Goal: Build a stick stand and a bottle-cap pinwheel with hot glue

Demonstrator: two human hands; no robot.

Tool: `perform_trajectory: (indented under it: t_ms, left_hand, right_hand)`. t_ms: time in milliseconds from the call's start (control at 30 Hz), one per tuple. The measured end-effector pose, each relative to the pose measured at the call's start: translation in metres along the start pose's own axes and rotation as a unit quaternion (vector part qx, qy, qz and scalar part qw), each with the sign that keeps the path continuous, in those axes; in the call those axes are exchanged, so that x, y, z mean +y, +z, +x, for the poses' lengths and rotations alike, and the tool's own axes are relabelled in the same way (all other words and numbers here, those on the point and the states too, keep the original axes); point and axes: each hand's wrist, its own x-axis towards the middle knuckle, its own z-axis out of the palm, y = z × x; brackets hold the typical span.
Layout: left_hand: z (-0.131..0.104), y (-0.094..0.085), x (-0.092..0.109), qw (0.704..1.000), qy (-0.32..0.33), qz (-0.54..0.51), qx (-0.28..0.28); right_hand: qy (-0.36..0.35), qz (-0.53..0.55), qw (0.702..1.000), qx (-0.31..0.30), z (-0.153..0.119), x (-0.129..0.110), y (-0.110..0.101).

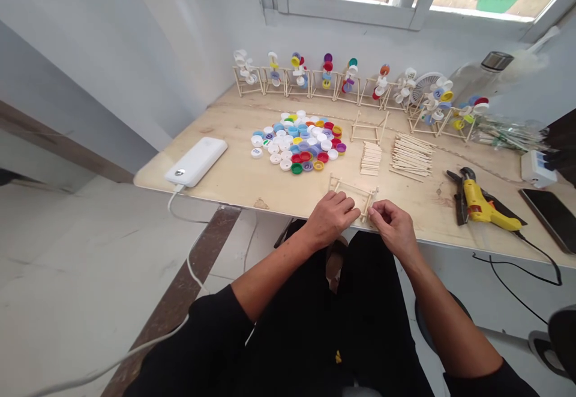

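The right hand (395,228) pinched the right end of a pale rectangular wooden-stick frame (355,189), apparently steadying it on the light wooden tabletop (234,175); the left hand (332,218) curled against its near side, grip indeterminable.

Stick frame (355,189) — partly behind left fingers (347,204); window (342,8) — cropped above.

The stick frame (355,189) is matt wood, the caps (299,141) glossy plastic.
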Motion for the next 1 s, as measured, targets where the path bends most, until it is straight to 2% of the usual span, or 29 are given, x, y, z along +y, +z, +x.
perform_trajectory:
  t_ms: [300, 467, 600, 733, 867, 1000]
  left_hand:
    - [0.000, -0.002, -0.001, 1.000, -0.002, -0.007, -0.019]
    - [-0.002, -0.004, 0.003, 0.999, -0.027, -0.014, 0.010]
    - [-0.013, -0.007, 0.013, 0.993, -0.082, -0.043, 0.067]
    - [-0.031, -0.009, 0.024, 0.972, -0.180, -0.084, 0.128]
    - [-0.044, -0.012, 0.028, 0.936, -0.270, -0.130, 0.185]
    - [-0.048, -0.017, 0.026, 0.916, -0.313, -0.146, 0.206]
  right_hand:
    - [-0.008, 0.009, 1.000, 0.001, -0.001, 0.002, 0.001]
    - [-0.001, 0.022, 1.000, -0.004, -0.001, 0.004, 0.002]
    - [0.002, 0.032, 0.999, -0.011, -0.001, 0.005, 0.001]
    - [0.004, 0.056, 0.998, -0.008, -0.001, 0.005, -0.003]
    - [0.008, 0.091, 0.995, 0.035, -0.005, 0.005, -0.008]
    - [0.027, 0.095, 0.991, 0.095, -0.011, 0.008, -0.019]
